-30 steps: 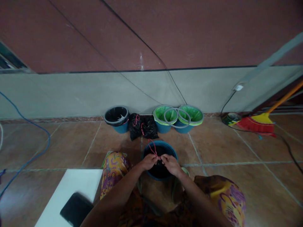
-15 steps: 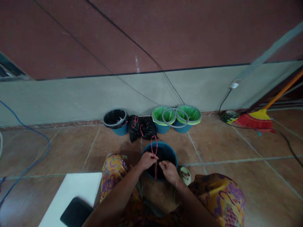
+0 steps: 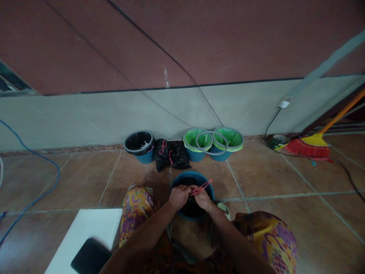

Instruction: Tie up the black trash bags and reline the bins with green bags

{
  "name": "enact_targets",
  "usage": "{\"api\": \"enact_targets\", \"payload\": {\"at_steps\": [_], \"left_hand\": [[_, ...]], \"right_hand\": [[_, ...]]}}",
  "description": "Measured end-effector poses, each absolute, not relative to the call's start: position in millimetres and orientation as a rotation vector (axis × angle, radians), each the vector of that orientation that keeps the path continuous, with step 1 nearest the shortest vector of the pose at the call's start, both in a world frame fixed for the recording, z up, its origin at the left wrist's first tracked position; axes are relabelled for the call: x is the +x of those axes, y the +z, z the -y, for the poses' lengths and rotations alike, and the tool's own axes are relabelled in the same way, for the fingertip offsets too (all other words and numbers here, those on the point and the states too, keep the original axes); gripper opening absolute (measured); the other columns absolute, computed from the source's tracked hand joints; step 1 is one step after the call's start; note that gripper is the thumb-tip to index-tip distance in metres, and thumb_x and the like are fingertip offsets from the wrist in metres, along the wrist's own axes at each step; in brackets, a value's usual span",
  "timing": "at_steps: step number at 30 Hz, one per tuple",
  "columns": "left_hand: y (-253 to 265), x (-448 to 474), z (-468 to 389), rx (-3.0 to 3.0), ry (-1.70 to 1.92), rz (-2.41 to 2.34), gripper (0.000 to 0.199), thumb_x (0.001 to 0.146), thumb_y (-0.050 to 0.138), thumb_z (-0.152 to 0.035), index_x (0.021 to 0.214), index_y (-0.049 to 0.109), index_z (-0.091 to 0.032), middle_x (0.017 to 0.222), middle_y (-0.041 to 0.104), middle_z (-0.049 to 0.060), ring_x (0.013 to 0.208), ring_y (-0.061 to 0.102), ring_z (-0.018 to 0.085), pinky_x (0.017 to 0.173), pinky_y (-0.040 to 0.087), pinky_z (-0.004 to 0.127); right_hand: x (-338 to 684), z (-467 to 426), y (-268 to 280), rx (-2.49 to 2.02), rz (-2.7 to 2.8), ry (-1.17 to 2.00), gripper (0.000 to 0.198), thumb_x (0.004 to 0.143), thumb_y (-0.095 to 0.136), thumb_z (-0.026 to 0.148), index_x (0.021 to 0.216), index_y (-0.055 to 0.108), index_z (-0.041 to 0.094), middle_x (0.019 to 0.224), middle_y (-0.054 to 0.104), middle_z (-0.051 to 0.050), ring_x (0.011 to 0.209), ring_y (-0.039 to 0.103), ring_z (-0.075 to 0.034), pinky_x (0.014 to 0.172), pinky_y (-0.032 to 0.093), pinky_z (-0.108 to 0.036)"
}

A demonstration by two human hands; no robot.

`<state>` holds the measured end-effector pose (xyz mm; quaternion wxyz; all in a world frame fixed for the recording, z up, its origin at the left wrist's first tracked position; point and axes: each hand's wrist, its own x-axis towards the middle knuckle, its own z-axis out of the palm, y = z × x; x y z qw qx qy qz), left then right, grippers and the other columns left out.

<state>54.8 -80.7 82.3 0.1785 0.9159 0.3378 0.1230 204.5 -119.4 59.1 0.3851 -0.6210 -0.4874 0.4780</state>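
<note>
Both hands meet over a blue bin [image 3: 210,182] that stands on the floor between my knees; its inside is dark, and black bag plastic seems to lie in it. My left hand [image 3: 179,196] is closed, its fingertips together against those of the other hand. A looped pink string [image 3: 205,185] runs from the fingertips out to the right, across the back of my right hand [image 3: 203,199]. That hand is closed on the string too. The exact pinch points are hidden by the fingers.
By the wall stand a black-lined bin [image 3: 146,158], two tied black bags [image 3: 179,156] and two green-lined bins [image 3: 196,155] with loose grey rings [image 3: 212,153] on top. A red broom [image 3: 309,147] is at right. A dark phone-like case [image 3: 91,257] lies on a white board [image 3: 85,224].
The pink string loop, upright above the bin before, now lies over to the right. My hands have come together, fingertips touching.
</note>
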Motion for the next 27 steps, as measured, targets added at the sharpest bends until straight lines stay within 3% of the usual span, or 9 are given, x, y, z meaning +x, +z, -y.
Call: {"api": "enact_targets", "payload": {"at_steps": [4, 9, 15, 20, 24, 27], "left_hand": [[74, 56, 85, 2.670, 0.466, -0.956, 0.019, 0.094, 0.051, -0.016, 0.094, 0.069, -0.018, 0.093, 0.066, 0.006, 0.088, 0.060, 0.018, 0.082, 0.050, 0.031], [70, 53, 88, 2.657, 0.504, -0.988, 0.021, 0.093, 0.050, -0.014, 0.090, 0.070, -0.019, 0.091, 0.064, 0.006, 0.087, 0.058, 0.018, 0.082, 0.050, 0.032], [66, 50, 89, 2.431, 0.583, -1.049, 0.021, 0.089, 0.051, -0.009, 0.081, 0.068, -0.019, 0.090, 0.065, 0.005, 0.090, 0.060, 0.017, 0.085, 0.049, 0.028], [63, 58, 91, 2.101, 0.666, -1.154, 0.019, 0.085, 0.055, -0.009, 0.074, 0.066, -0.019, 0.083, 0.066, 0.003, 0.083, 0.063, 0.015, 0.081, 0.049, 0.027], [63, 65, 93, 1.909, 0.719, -1.100, 0.016, 0.083, 0.060, -0.015, 0.069, 0.065, -0.019, 0.078, 0.068, 0.002, 0.080, 0.065, 0.016, 0.082, 0.050, 0.029], [61, 64, 91, 1.786, 0.766, -1.110, 0.015, 0.081, 0.060, -0.016, 0.068, 0.066, -0.019, 0.075, 0.068, 0.001, 0.078, 0.065, 0.016, 0.079, 0.051, 0.029]], "right_hand": [[206, 118, 55, -1.539, 1.141, 1.349, 0.022, 0.062, 0.054, 0.015, 0.079, 0.066, 0.021, 0.075, 0.067, -0.001, 0.075, 0.061, -0.018, 0.077, 0.052, -0.033], [209, 123, 50, -1.556, 1.040, 1.444, 0.017, 0.066, 0.062, 0.026, 0.081, 0.067, 0.019, 0.066, 0.062, 0.002, 0.060, 0.055, -0.015, 0.060, 0.048, -0.028], [210, 125, 59, -1.564, 1.336, 1.193, 0.009, 0.074, 0.061, 0.028, 0.074, 0.062, 0.020, 0.077, 0.065, -0.002, 0.078, 0.061, -0.018, 0.076, 0.050, -0.032], [207, 124, 78, -1.813, 1.729, 0.837, 0.013, 0.083, 0.046, 0.019, 0.084, 0.059, 0.019, 0.097, 0.061, -0.007, 0.088, 0.059, -0.017, 0.086, 0.048, -0.032], [211, 122, 83, -1.912, 1.555, 1.019, 0.015, 0.081, 0.044, 0.016, 0.075, 0.057, 0.019, 0.098, 0.061, -0.008, 0.092, 0.059, -0.018, 0.093, 0.047, -0.033], [223, 122, 81, -1.902, 1.291, 1.215, 0.025, 0.085, 0.037, 0.021, 0.073, 0.059, 0.019, 0.088, 0.064, -0.008, 0.087, 0.062, -0.019, 0.080, 0.052, -0.032]]}}
